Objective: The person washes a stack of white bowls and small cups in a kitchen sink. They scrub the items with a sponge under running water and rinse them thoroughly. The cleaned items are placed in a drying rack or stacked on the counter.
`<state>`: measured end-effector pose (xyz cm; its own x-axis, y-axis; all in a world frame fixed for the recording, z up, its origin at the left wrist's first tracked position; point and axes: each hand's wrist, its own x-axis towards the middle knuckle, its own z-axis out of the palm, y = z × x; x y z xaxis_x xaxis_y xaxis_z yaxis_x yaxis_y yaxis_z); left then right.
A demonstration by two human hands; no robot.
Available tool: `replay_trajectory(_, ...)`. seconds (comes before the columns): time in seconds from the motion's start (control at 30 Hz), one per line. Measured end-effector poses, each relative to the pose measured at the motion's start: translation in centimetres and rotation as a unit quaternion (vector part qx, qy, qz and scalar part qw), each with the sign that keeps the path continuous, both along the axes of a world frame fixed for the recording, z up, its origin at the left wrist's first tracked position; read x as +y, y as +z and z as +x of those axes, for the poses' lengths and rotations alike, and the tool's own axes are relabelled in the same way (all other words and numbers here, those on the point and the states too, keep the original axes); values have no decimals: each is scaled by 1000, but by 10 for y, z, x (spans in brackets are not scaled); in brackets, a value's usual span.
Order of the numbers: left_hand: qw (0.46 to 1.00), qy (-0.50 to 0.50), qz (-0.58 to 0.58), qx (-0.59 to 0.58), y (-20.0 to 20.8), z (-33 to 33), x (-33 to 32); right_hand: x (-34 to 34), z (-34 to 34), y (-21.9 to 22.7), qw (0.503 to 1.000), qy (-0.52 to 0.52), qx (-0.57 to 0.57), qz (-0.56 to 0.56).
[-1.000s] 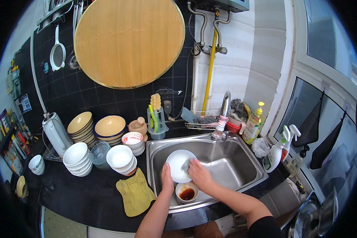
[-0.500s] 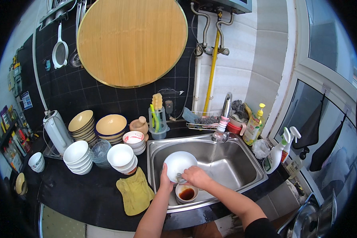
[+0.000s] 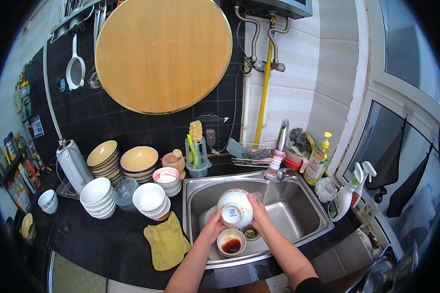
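Observation:
Over the sink [image 3: 298,215], a white bowl [image 3: 238,209] with a patterned outer side is tipped so that its base faces me. My left hand [image 3: 213,227] grips its lower left rim, fingers partly hidden behind it. My right hand [image 3: 259,215] holds the right side; a greyish, see-through scrap, perhaps a scrubber or cloth, shows by its fingertips. Just below stands another bowl [image 3: 223,252] with dark brown liquid [image 3: 231,245] in it. Beside that bowl is the drain strainer [image 3: 251,233] with green scraps. A pale rounded edge shows behind my left hand, too covered to identify.
Left of the sink stand stacked white bowls [image 3: 97,192], glass bowls [image 3: 125,193], cream bowls [image 3: 102,155] and a yellow cloth [image 3: 166,241]. The faucet [image 3: 282,139] rises behind the sink. A dish soap bottle [image 3: 318,161] and spray bottles [image 3: 344,198] line its right side.
Both hands have turned the bowl from its inside facing up to its base facing me. My right hand has moved from inside the bowl to its right side.

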<state>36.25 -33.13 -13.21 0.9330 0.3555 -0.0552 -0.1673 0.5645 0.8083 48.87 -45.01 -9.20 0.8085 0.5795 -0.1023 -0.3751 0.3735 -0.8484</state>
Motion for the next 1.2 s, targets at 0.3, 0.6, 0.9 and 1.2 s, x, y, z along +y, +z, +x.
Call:
replay_trajectory(0.3, 992, -61, -65, -88, 8, -11, -3, 5, 16, -53, 990, -63, 49, -112)
replay_trajectory(0.6, 998, 23, 15, -55, 22, -13, -15, 4, -19, -14, 869, -95, -482, -62)
replay_trajectory(0.9, 989, 46, 131, -45, -8, -8, -9, 19, -33, 41, 654, 27, -735, -177)
replay_trajectory(1.2, 991, 31, 122, -49, -2, -10, -14, 29, -19, 35, 654, 73, -731, -184)
